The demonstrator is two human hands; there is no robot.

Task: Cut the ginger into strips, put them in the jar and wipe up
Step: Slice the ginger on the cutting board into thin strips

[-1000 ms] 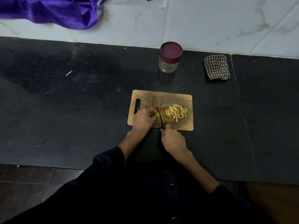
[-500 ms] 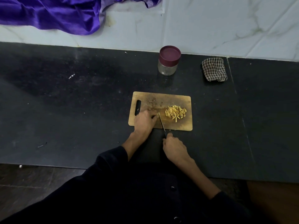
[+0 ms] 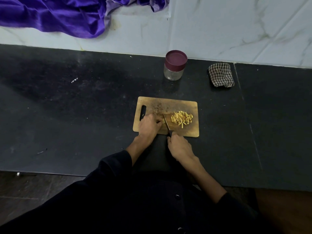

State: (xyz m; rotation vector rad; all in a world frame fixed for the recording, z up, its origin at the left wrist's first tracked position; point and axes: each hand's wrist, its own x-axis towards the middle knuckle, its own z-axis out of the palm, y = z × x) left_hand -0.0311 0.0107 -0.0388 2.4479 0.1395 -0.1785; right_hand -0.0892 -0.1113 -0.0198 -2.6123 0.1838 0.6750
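- While the left hand (image 3: 149,124) presses curled fingers on a small uncut ginger piece (image 3: 163,121) at frame centre, the right hand (image 3: 179,146) grips a dark-handled knife (image 3: 166,124), blade beside it.
- Both work on a rectangular wooden cutting board (image 3: 168,103); a pile of yellow ginger strips (image 3: 181,119) lies right of the blade.
- Above, a clear glass jar with maroon lid (image 3: 175,65) stands closed and looks empty.
- A checked folded cloth (image 3: 220,75) sits at upper right.
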